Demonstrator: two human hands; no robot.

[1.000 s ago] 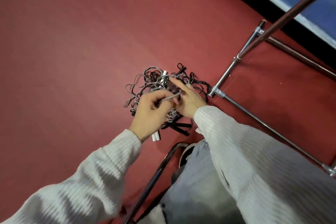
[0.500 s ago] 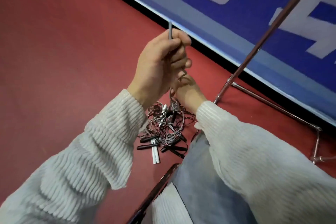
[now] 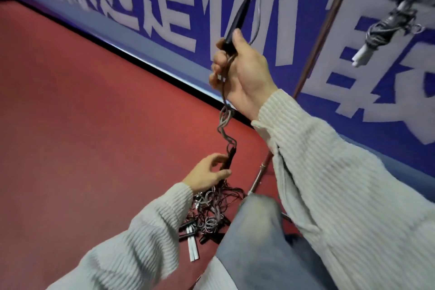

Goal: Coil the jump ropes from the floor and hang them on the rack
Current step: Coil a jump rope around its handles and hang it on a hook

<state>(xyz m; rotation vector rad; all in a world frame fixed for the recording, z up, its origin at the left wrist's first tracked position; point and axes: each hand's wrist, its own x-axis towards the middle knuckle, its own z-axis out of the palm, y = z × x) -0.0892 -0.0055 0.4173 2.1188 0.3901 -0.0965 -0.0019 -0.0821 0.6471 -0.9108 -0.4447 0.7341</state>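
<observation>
Right hand (image 3: pixel 244 73) fisted on black handle (image 3: pixel 237 14), handle tilted up; grey rope (image 3: pixel 224 120) drops near-vertical to second handle (image 3: pixel 229 160), pinched by left hand (image 3: pixel 207 175) directly below; tangled pile (image 3: pixel 211 212) on floor (image 3: pixel 94 125) beneath; rack pole (image 3: pixel 317 37) right of raised fist

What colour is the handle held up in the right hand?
Black handle, seen in the head view.

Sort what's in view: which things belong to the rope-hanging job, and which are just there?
Job: right hand gripping black rope handle; left hand at second handle; tangled ropes; rack pole; hung coil.
Just there: blue banner; red floor.
</observation>
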